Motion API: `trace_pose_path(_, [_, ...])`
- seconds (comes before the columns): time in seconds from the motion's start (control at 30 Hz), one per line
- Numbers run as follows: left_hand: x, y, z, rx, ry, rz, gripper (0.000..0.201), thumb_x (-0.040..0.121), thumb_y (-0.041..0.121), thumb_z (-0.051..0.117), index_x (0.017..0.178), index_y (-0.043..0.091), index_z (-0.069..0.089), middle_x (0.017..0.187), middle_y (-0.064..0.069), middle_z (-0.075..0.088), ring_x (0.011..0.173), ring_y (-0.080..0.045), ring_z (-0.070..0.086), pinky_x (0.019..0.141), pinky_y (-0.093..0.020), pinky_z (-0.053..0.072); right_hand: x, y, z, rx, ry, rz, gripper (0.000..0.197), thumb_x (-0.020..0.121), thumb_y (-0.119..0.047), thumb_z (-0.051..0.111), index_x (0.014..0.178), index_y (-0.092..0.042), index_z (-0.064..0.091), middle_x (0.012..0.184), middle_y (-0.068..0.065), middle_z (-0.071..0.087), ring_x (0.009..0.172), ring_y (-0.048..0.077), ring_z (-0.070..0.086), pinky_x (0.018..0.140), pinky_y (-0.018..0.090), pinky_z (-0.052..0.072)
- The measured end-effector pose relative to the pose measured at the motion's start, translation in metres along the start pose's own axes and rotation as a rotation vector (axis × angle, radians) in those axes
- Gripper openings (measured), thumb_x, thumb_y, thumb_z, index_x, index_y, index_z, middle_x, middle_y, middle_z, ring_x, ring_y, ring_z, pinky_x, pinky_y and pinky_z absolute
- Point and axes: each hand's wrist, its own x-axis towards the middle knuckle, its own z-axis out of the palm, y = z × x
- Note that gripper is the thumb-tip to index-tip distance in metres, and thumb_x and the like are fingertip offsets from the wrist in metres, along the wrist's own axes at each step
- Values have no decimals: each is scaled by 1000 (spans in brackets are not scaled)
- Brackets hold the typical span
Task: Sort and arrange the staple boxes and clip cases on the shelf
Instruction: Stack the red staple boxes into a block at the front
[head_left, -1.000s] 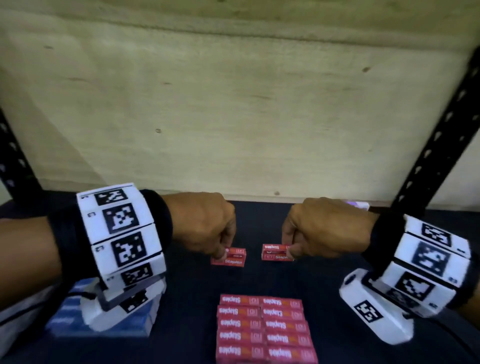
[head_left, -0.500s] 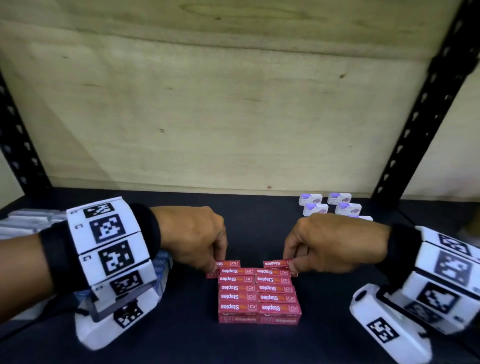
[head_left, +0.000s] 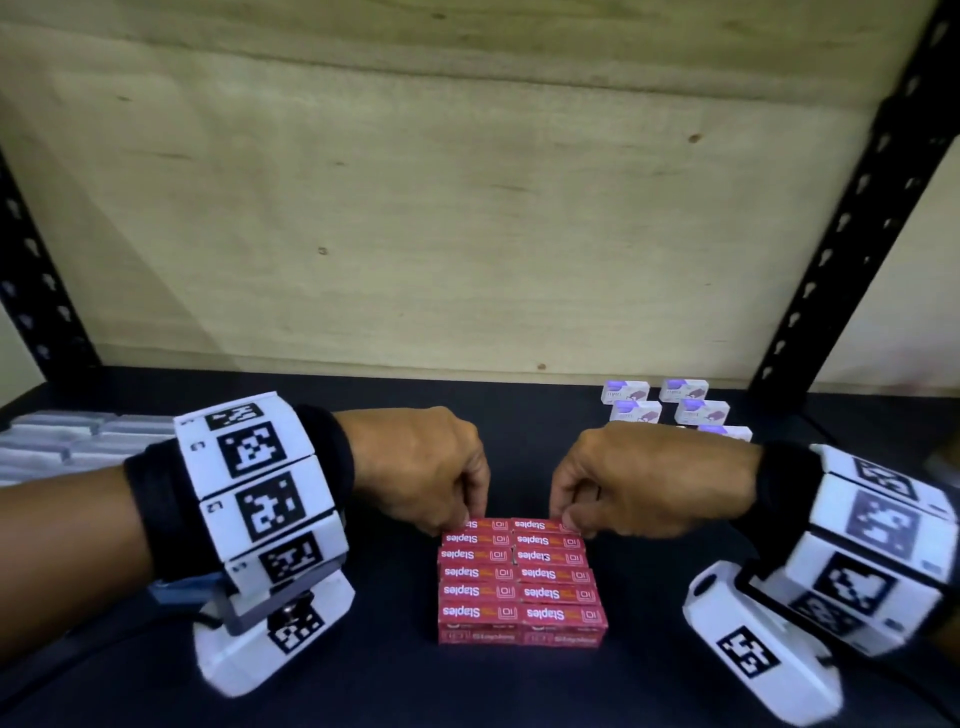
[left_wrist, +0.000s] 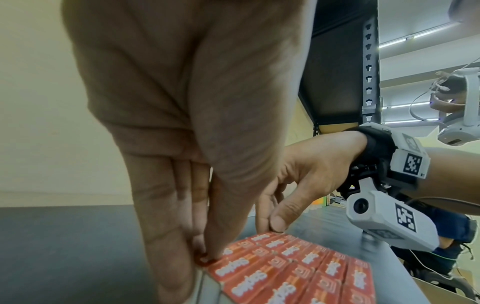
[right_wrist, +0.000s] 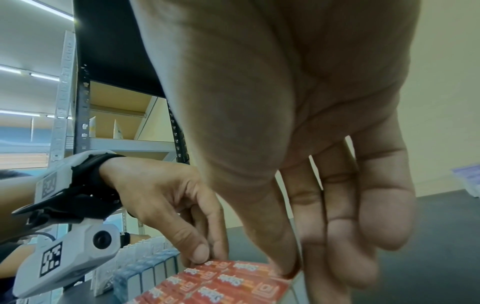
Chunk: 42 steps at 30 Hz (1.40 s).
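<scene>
Place: stockroom or lab-type storage space, looking like a data-collection setup
Shelving: black slotted steel upright standing at right, plywood back panel closing the bay, dark shelf carrying goods
Stock: red staple boxes sitting in a tight block, white-purple clip cases sitting at the back right
Surroundings: more metal racks and ceiling strip lights showing in wrist views
</scene>
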Motion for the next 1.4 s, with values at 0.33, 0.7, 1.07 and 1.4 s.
trace_pose_path(0.33, [-35,12,11,341,-38,-4,93,64,88,51,138,32,39,141,22,33,124,-4,42,101,-31,43,-34,-5,5,-75,-152,12,95,67,-76,68,145,-37,28,133,-22,40,116,3,50,101,26,44])
trace_pose_path(0.7, [-25,5,16,392,10,-18,83,64,83,59,125,29,45,135,17,39,117,-6,44,94,-33,47,-14,-4,21,-86,-66,-12,76,64,-78,68,122,-33,46,117,-16,44,99,7,56,90,34,51])
trace_pose_path(1.07, [-17,-8,6,363,-27,-86,99,57,88,59,135,31,38,135,18,42,117,-7,46,100,-32,44,9,4,16,-93,-78,-7,103,66,-75,70,148,-33,24,136,-14,39,119,13,51,101,37,47])
trace_pose_path(1.4, [55,48,-21,524,337,109,64,81,74,47,126,30,53,124,6,58,113,-21,53,96,-38,40,-41,103,-15,-127,141,254,50,84,-62,60,127,-38,56,118,-18,59,100,4,58,87,22,45])
